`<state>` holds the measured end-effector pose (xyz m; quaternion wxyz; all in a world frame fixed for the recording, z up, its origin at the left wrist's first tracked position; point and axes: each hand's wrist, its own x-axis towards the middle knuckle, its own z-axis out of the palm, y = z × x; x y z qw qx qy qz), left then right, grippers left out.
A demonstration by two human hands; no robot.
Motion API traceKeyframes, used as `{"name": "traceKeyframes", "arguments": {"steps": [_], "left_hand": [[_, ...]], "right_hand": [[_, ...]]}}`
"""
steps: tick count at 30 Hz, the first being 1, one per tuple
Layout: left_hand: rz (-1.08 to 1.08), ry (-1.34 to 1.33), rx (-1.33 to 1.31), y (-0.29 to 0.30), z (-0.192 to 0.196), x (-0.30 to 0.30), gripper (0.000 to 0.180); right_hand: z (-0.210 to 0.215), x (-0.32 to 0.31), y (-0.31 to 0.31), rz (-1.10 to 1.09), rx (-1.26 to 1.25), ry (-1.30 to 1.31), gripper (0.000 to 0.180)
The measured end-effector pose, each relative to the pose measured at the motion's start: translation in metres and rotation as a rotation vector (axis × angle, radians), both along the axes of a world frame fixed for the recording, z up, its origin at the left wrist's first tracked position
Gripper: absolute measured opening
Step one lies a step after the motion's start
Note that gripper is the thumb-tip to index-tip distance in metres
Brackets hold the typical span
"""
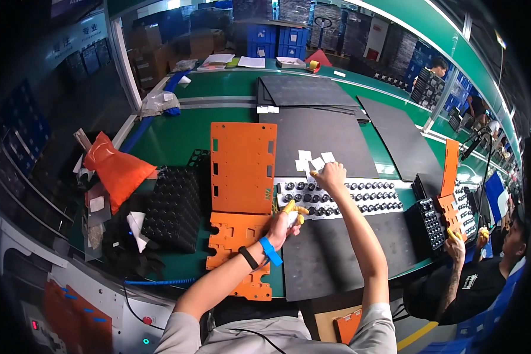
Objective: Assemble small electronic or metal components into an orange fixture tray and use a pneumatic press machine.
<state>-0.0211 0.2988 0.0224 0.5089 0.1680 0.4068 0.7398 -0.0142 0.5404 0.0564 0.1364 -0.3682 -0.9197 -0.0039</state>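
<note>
My left hand (281, 228), with yellow finger covers and a blue wrist strap, curls its fingers around a small white piece (292, 219) at the left end of the rows. My right hand (333, 175) reaches over the rows with its fingertips pinched; what they hold, if anything, is hidden. Just beyond it, several loose white square cards (304, 156) lie on a black mat (348, 138). Between the hands, several black round parts (363, 196) stand in rows on a white strip. Left of them an orange plate (242, 153) stands up from a notched orange base (233, 236).
A stack of black trays (174, 206) and an orange bag (117, 168) are on the left. Black sheets (307, 91) lie at the back of the green bench. On the right a co-worker (484, 283) works at another orange fixture (450, 171).
</note>
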Motion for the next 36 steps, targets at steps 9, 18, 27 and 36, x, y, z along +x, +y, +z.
{"name": "traceKeyframes", "arguments": {"steps": [9, 18, 27, 36], "left_hand": [[-0.124, 0.008, -0.006, 0.001, -0.005, -0.001, 0.067], [-0.12, -0.22, 0.072, 0.005, -0.018, -0.009, 0.067], [-0.256, -0.459, 0.207, 0.002, -0.018, -0.009, 0.09], [0.058, -0.525, 0.17, 0.007, -0.02, 0.006, 0.096]], "right_hand": [[-0.006, -0.019, 0.014, -0.004, -0.09, -0.199, 0.065], [-0.004, -0.03, 0.017, -0.071, -0.173, -0.166, 0.067], [0.064, -0.03, -0.04, 0.144, 0.151, 0.205, 0.058], [0.115, 0.034, -0.134, 0.552, -0.198, -0.357, 0.052]]}}
